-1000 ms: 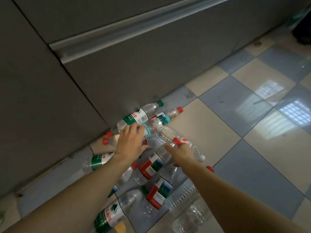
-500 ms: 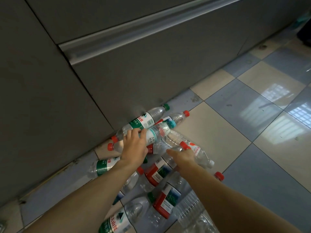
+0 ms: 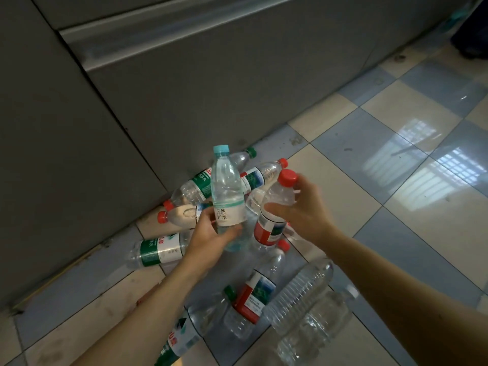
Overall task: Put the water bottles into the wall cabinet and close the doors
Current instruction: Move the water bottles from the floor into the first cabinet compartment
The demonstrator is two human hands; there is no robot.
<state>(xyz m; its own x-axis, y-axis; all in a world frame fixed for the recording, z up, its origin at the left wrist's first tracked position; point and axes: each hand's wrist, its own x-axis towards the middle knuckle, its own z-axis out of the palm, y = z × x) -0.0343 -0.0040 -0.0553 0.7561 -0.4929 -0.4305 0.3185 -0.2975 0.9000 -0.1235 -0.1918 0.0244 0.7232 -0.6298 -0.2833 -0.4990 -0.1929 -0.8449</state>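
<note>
From the head camera, the left hand [image 3: 211, 239] holds a clear bottle with a pale blue cap [image 3: 227, 196] nearly upright above the pile, its fingers curled round the lower part of the bottle just under the white label, the thumb lying across the front. The right hand [image 3: 303, 210] holds a bottle with a red cap [image 3: 274, 207] and a red-and-white label, tilted so the cap leans up and to the right; its fingers are wrapped round the shoulder and neck, thumb on the near side. The two held bottles stand just beside each other, the blue-capped one to the left.

Below and around them the other water bottles lie on their sides on the tiled floor [image 3: 369, 180], heaped against the foot of a grey cabinet front [image 3: 184, 88]. Near the cabinet are a green-label bottle with a green cap [image 3: 200, 183], a red-capped bottle with a red-and-white label [image 3: 264, 175] and a red-capped bottle [image 3: 179, 213] with its cap pointing left. Further left lies another green-label bottle [image 3: 158, 250]. Nearer the camera, between the forearms, are a red-label bottle [image 3: 253, 294], a large ribbed clear bottle [image 3: 301, 294] and a green-label bottle [image 3: 184, 336] partly hidden by the left forearm. A long pale handle rail [image 3: 158, 35] runs across the cabinet front.
</note>
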